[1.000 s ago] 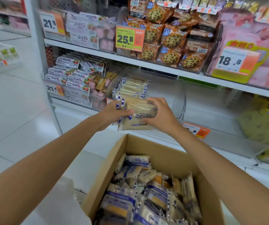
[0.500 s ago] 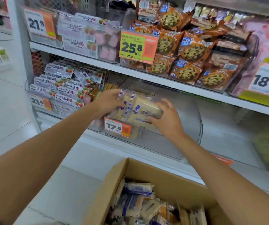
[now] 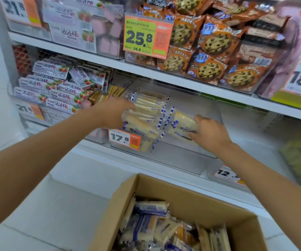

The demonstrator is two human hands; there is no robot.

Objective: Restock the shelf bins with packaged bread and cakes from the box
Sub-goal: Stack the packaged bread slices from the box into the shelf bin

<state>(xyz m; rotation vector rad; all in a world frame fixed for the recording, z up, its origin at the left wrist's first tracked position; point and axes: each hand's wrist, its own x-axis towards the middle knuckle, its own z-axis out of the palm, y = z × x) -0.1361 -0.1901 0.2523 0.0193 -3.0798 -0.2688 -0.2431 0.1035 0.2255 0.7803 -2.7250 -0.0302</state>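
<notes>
Clear bin (image 3: 182, 160) walls blurred the stack (image 3: 146, 109) inside, and the frame cut off the box (image 3: 164, 192) below. The left hand (image 3: 109, 113) lay against the stack's left side, its fingers' curl unclear. The right hand (image 3: 209, 133) had its fingers curled round a pack (image 3: 180, 127), low in the bin, with bare bin floor to the right.

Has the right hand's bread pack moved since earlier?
Yes: the bread pack went from above the box into the clear bin, right of the 17.8 tag.
</notes>
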